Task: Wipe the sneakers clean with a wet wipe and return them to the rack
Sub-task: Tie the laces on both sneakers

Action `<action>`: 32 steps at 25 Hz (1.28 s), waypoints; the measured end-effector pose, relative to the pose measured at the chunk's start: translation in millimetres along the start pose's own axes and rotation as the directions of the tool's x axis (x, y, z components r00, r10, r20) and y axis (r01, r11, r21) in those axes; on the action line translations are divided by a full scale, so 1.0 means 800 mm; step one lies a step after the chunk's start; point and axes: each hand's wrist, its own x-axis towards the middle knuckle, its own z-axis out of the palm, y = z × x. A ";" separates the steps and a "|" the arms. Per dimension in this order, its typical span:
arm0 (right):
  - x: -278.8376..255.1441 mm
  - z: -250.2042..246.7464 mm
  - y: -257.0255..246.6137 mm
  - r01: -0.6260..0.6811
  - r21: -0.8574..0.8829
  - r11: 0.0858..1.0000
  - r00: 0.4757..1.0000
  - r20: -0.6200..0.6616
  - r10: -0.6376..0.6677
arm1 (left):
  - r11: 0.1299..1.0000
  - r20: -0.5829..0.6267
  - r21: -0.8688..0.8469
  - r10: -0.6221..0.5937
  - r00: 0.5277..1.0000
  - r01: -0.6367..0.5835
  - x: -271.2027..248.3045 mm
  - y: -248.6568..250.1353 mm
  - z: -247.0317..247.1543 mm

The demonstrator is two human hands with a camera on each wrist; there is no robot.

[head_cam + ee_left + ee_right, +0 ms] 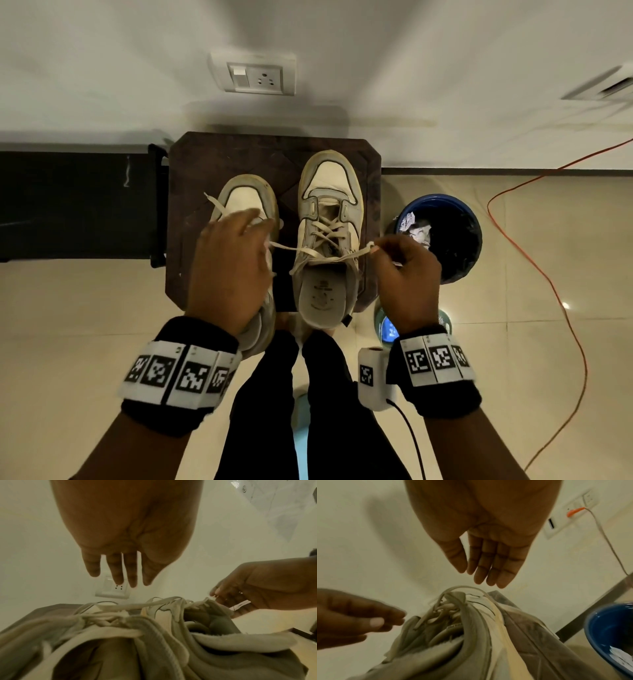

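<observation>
Two worn white sneakers stand side by side on a dark brown stool, toes to the wall. My left hand hovers over the left sneaker, and one end of the right sneaker's lace runs to its thumb side. My right hand pinches the other lace end beside the right sneaker; the left wrist view shows that pinch too. The lace is stretched between both hands above the shoe's opening. In each wrist view that wrist's own fingers look straight. No wipe is in either hand.
A blue bin holding crumpled used wipes stands right of the stool. An orange cable trails over the tiled floor at right. A low black unit sits left of the stool. A teal round object lies by my right wrist.
</observation>
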 end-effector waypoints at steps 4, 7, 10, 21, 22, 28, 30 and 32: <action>0.003 0.002 -0.012 0.234 -0.165 0.958 0.893 0.426 -0.144 | 0.983 0.225 0.122 0.108 0.968 -0.138 0.011 0.020 0.009; 0.009 0.000 -0.015 0.322 -0.288 0.902 0.880 0.443 -0.173 | 0.973 0.217 0.192 0.088 0.972 -0.131 0.017 0.023 0.011; 0.015 -0.004 -0.019 0.343 -0.242 0.908 0.882 0.416 -0.223 | 0.977 0.120 0.153 0.129 0.984 -0.146 0.018 0.019 0.010; 0.023 0.006 0.010 0.116 -0.077 0.990 0.925 0.371 -0.080 | 0.999 0.221 0.008 0.036 0.975 -0.038 0.018 0.006 0.013; 0.020 0.007 0.010 0.080 -0.016 0.997 0.931 0.359 -0.069 | 0.992 0.241 -0.125 0.037 0.970 -0.006 0.016 0.004 0.011; 0.006 0.012 -0.015 -0.084 0.466 0.881 0.960 0.275 -0.054 | 0.345 0.241 -0.902 -0.102 0.965 0.262 -0.003 0.019 0.001; 0.010 0.019 -0.018 -0.070 0.491 0.868 0.961 0.266 -0.073 | 0.326 0.177 -0.921 -0.141 0.974 0.214 0.003 0.031 0.009; 0.013 0.022 -0.022 -0.047 0.471 0.881 0.962 0.258 -0.086 | 0.355 0.135 -0.915 -0.179 0.974 0.192 0.011 0.041 0.016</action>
